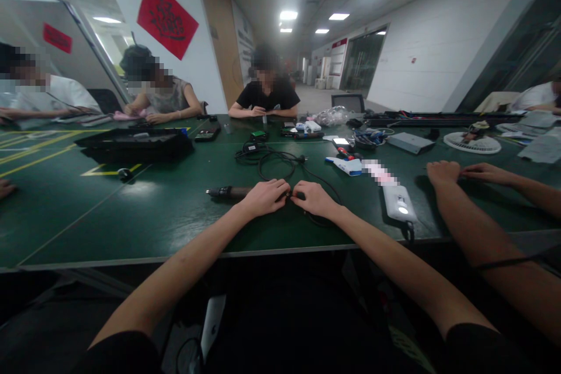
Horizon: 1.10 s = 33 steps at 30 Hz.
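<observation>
My left hand [268, 196] is closed around the rear part of a dark electric screwdriver [232, 192], which lies sideways on the green table with its silver tip pointing left. My right hand [314, 197] meets it at the tool's tail end, thumb and fingers pinched. The small piece between the fingertips is mostly hidden and I cannot make it out. A black cord [280, 158] lies in loops just beyond my hands, and part of it runs behind my right hand.
A black tray [135, 143] stands at the left, a small round part [125, 175] before it. To the right lie a white device [398, 203], a blue-and-white packet [346, 165] and a white fan grille [471, 141]. A co-worker's hands [445, 173] are close on the right; other people sit opposite.
</observation>
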Motion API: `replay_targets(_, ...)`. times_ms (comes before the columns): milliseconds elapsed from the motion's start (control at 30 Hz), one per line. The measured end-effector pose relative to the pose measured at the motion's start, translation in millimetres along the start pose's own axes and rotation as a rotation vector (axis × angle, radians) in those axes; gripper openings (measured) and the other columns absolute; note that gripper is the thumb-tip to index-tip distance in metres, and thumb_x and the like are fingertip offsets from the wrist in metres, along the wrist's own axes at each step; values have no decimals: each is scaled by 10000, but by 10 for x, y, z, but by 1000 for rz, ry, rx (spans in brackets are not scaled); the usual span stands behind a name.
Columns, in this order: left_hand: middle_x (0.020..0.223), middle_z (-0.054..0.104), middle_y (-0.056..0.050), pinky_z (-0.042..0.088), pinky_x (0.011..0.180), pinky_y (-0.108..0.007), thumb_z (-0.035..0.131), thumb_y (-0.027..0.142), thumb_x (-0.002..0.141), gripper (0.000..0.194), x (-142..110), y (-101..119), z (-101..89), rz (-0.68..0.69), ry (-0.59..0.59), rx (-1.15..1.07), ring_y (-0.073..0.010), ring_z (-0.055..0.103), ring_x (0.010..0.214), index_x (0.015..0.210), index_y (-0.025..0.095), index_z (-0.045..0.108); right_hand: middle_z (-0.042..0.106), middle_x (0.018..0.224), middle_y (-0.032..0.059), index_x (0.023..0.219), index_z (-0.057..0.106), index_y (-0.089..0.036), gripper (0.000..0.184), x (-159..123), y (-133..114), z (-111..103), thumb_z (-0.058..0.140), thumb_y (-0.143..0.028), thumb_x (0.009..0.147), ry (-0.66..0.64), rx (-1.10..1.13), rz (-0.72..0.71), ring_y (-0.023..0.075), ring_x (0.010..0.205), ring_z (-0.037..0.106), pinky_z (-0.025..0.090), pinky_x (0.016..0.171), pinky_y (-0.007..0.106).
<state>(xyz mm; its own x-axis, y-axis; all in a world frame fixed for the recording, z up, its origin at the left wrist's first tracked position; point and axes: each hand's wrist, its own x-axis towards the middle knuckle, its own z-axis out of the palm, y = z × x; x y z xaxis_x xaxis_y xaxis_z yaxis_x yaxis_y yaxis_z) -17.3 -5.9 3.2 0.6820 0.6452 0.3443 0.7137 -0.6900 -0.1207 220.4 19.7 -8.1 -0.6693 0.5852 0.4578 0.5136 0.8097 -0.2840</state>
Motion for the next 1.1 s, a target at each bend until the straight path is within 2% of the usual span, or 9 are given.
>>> replay_targets(267, 1127, 644, -50, 501, 798, -328, 539, 348, 1042, 161, -3, -15, -1, -16, -1, -11, -213, 644, 1017, 1153, 234, 562, 685, 1025, 57, 917, 713, -190, 64, -6, 16, 2, 730, -246, 944, 0, 13, -7, 174, 875, 639, 466, 816, 288)
replay_targets(400, 1169, 637, -57, 500, 809, -325, 529, 320, 1042, 184, 1, -7, -2, 1, -11, 14, -221, 638, 1056, 1205, 242, 563, 688, 1011, 58, 908, 720, -189, 74, -3, 25, 11, 739, -254, 939, -2, 14, -9, 177, 873, 641, 467, 823, 290)
replay_targets(567, 1151, 637, -53, 504, 811, -323, 523, 359, 1054, 177, 2, -8, 8, -22, 3, 17, -218, 640, 1041, 1177, 240, 570, 691, 1009, 59, 915, 724, -190, 70, -2, 31, 22, 739, -254, 938, 10, 22, 1, 179, 869, 640, 468, 830, 294)
replay_targets(733, 1171, 634, -56, 504, 817, -312, 511, 318, 1052, 157, -2, -19, 4, 4, -8, -2, -211, 637, 1060, 1178, 247, 574, 693, 1019, 57, 922, 721, -191, 76, -1, 27, 6, 736, -263, 942, -2, 31, 7, 179, 885, 648, 470, 842, 290)
replay_targets(900, 1139, 634, -52, 504, 804, -315, 542, 370, 1047, 175, -3, -12, -12, -25, -2, -12, -214, 636, 1029, 1159, 239, 571, 692, 1025, 61, 916, 721, -187, 78, 0, 14, -9, 736, -260, 940, -5, 30, 9, 178, 888, 647, 470, 837, 289)
replay_targets(1000, 1175, 635, -56, 507, 828, -325, 554, 329, 1032, 201, -5, -8, -16, 8, -2, -11, -221, 633, 1064, 1214, 245, 558, 691, 1019, 60, 910, 715, -187, 74, -1, 4, -17, 735, -252, 938, -4, 23, 11, 178, 881, 647, 469, 826, 291)
replay_targets(1100, 1165, 635, -59, 507, 806, -326, 531, 323, 1041, 154, -3, -14, -9, -5, -8, -13, -219, 635, 1052, 1166, 244, 575, 692, 1019, 61, 913, 721, -188, 67, 0, -5, -28, 736, -248, 938, -3, 23, 11, 182, 882, 647, 470, 833, 298)
